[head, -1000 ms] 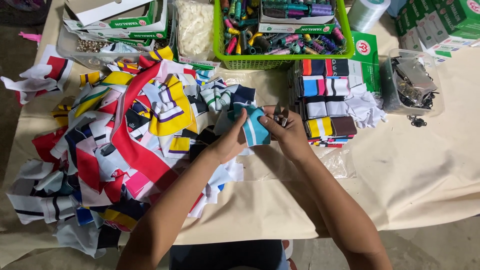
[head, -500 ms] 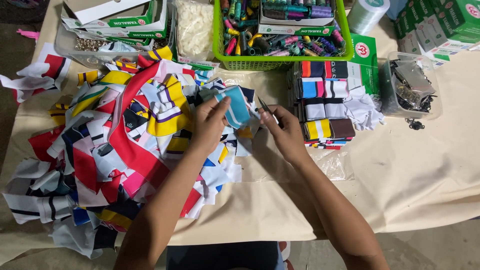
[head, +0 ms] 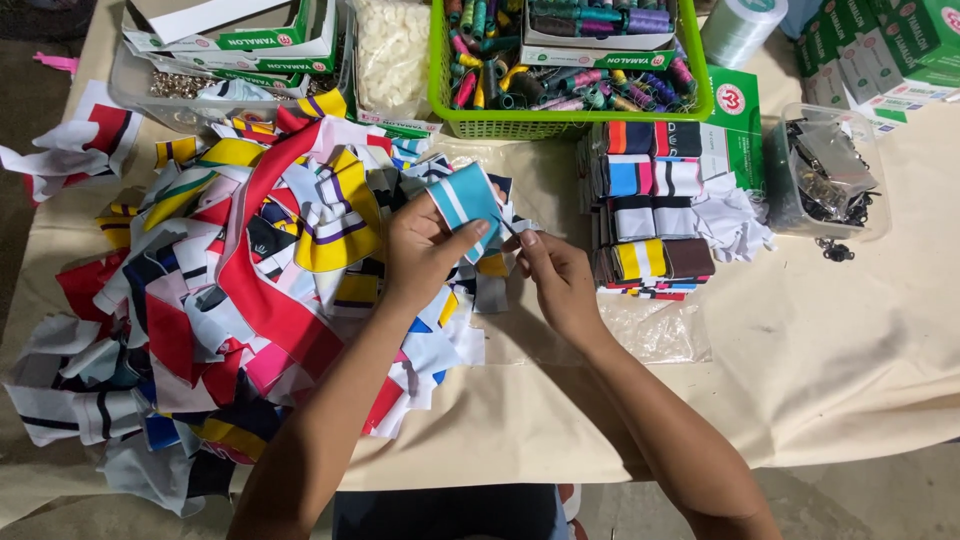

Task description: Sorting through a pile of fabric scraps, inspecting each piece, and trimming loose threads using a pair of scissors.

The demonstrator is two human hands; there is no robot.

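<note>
- Cream cloth is covering the table nearest the person, with both forearms reaching over it from the bottom edge.
- Left hand is pinching a teal swatch with a white stripe, thumb on top and fingers curled beneath, holding it raised just above the scrap pile.
- Right hand is closed narrow, thumb and forefinger pressed together at the swatch's right edge; whether it is gripping a thread, a needle or only the cloth is too small to tell.
- Judging by this, the step in hand is working one swatch taken from the pile, trimming or picking at its edge.
- Next move is likely calling for a steady left grip while the right fingertips are pulling cleanly away, then laying the swatch flat.
- Folded stack of striped pieces is sitting just right of the hands, looking like the place for finished ones.
- Green basket of thread spools is standing beyond, with a clear tub of metal clips further right.
</note>
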